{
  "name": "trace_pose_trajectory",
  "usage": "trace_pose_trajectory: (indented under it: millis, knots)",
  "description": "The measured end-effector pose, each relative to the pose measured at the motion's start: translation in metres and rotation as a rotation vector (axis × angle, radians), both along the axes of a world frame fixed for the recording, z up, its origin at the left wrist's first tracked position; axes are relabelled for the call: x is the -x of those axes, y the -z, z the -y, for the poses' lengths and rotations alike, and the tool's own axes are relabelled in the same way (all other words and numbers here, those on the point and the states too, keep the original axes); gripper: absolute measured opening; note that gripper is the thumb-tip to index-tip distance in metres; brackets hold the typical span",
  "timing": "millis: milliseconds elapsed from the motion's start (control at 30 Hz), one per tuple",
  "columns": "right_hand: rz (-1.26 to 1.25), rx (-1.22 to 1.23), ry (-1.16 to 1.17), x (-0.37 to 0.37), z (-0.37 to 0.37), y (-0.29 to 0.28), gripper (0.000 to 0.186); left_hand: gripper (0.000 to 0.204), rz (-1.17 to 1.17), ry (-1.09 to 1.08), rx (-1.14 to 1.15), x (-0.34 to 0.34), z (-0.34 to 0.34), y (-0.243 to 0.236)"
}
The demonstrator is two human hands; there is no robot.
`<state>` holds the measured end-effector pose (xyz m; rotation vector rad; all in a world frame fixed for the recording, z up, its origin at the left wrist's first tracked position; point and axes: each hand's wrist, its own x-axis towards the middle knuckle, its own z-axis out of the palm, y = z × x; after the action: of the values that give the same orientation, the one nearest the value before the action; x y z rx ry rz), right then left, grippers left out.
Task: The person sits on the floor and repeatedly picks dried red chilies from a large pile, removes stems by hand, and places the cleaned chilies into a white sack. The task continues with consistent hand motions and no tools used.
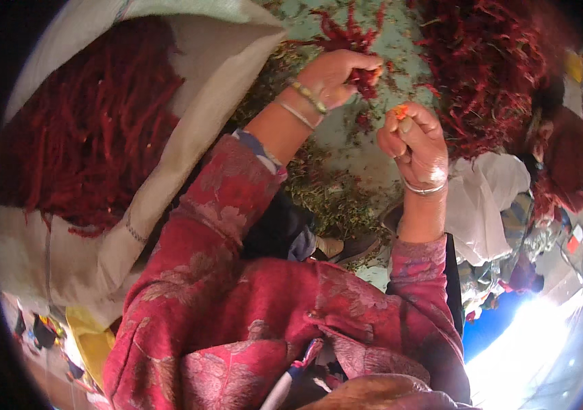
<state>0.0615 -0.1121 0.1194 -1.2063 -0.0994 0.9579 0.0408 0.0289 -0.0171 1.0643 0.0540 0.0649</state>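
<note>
My left hand (pixel 336 76) is closed round a bunch of dried red chillies (pixel 347 29). Their long tips fan out beyond the fingers, and short ends show below the thumb. To its right, my right hand (pixel 420 147) is raised with thumb and fingers pinched on a small orange-red chilli piece (pixel 400 111). The two hands are a short gap apart. Under them, the pale green floor (pixel 373 160) is strewn with chilli bits and stems.
A big white woven sack (pixel 219 82) on the left is filled with dark red dried chillies (pixel 93 130). A large chilli heap (pixel 486 65) lies at the far right, beside a white cloth sack (pixel 486 201). Loose greenish stems (pixel 336 195) are scattered near my shoe (pixel 359 247).
</note>
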Motion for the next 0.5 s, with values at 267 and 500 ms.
trace_pose_trajectory:
  millis: [267,500]
  knots:
    - [-0.002,0.246,0.059,-0.011,0.019,-0.017,0.016,0.013,-0.404,0.089,0.43,-0.006,-0.003,-0.022]
    - [0.457,0.886,-0.395,-0.004,0.069,-0.066,0.02,0.015,-0.431,0.205,0.686,-0.02,-0.001,-0.019]
